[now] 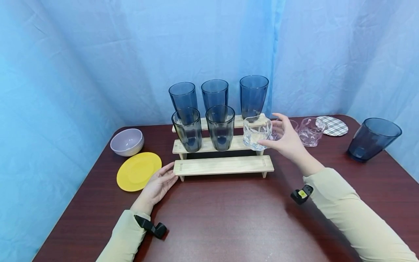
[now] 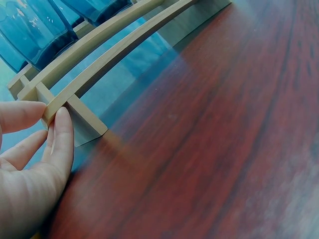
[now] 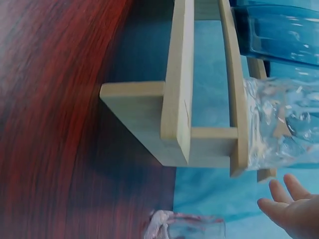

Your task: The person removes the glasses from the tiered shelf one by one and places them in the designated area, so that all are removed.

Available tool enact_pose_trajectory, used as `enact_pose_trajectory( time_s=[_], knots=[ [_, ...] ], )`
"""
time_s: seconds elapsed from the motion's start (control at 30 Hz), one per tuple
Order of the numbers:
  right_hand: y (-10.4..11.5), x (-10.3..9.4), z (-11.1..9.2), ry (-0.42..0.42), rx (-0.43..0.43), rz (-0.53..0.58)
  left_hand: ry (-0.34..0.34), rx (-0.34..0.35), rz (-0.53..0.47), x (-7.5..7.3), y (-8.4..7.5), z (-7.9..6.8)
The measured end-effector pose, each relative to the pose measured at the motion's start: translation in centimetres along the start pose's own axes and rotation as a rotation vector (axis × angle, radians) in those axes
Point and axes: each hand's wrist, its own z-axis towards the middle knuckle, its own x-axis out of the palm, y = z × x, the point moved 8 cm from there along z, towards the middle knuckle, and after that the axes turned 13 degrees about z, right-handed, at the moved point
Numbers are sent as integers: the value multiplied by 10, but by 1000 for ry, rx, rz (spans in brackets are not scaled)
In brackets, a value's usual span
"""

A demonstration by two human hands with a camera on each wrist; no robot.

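A three-step wooden rack (image 1: 223, 165) stands on the table. My left hand (image 1: 157, 187) pinches the left end of its lowest step between thumb and fingers, as the left wrist view shows. On the right end of the middle step stands a clear, wavy-sided glass (image 1: 254, 133). My right hand (image 1: 288, 140) is beside this glass, thumb in front and fingers spread behind; in the right wrist view the visible fingertips (image 3: 279, 191) are apart from it. Two blue-grey tumblers (image 1: 220, 127) stand left of it on the same step. Three blue tumblers (image 1: 254, 92) occupy the top step.
Pinkish clear glasses (image 1: 311, 133) stand behind and right of my right hand, near a checked round mat (image 1: 337, 127). Another blue tumbler (image 1: 373, 140) is farther right. At left are a lavender bowl (image 1: 127, 141) and a yellow plate (image 1: 131, 176). A blue curtain (image 1: 147, 47) hangs behind the table.
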Motion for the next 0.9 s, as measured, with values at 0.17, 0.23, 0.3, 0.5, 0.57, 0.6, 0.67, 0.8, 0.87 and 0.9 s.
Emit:
enact_pose_trajectory(
  time_s=[0.17,0.23,0.3,0.5,0.57,0.6,0.67,0.8,0.87,0.9],
  knots=[
    [-2,10,6,5,1,-13,1,-1,4,1,-1,-1],
    [-2,13,7,4,-3,-19,-3,-3,4,1,-1,0],
    [-3,15,8,-3,-5,-31,2,-6,1,1,-1,0],
    [-2,17,9,-42,-26,-84,1,-8,4,1,0,0],
    [-1,17,9,-51,-30,-92,-3,-11,4,1,0,0],
    [-1,17,9,-54,-30,-94,-6,-11,5,1,0,0],
    [-2,18,10,-56,-32,-89,-8,-12,5,1,0,0],
    [-2,19,10,-55,-35,-79,-6,-12,3,1,0,0],
    [-3,18,10,-56,-36,-86,-6,-15,0,1,0,0],
    [-3,18,10,-56,-36,-91,-6,-16,-1,1,0,0]
  ],
)
